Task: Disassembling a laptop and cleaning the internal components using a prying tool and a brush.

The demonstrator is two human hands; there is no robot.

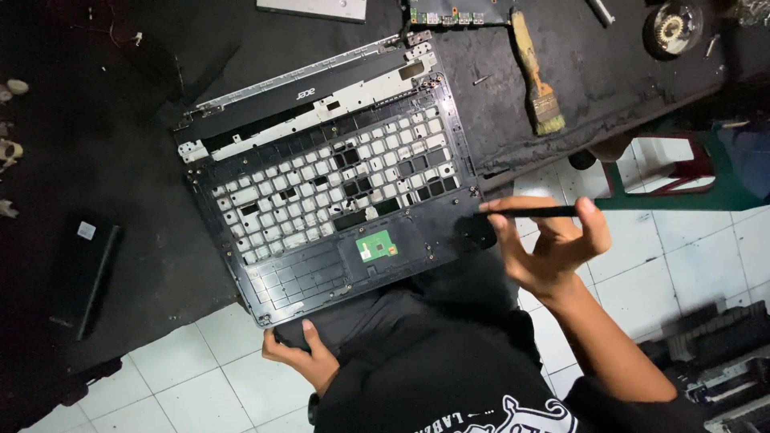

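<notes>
Black worktable (104, 184) carries a stripped laptop shell (321, 192), inside face up, tilted, near edge overhanging the white tiled floor (192, 377). Keyboard grid of empty holes visible, small green board (376, 245) in the lower middle. Left hand (298, 354) grips the shell's near-left corner, fingers curled under, thumb on top. Right hand (553, 240) just off the shell's right edge, thumb and fingertips pinched on a thin black tool (529, 212), held level, tip pointing at the shell. Paintbrush (536, 76) lies at the table's far right.
</notes>
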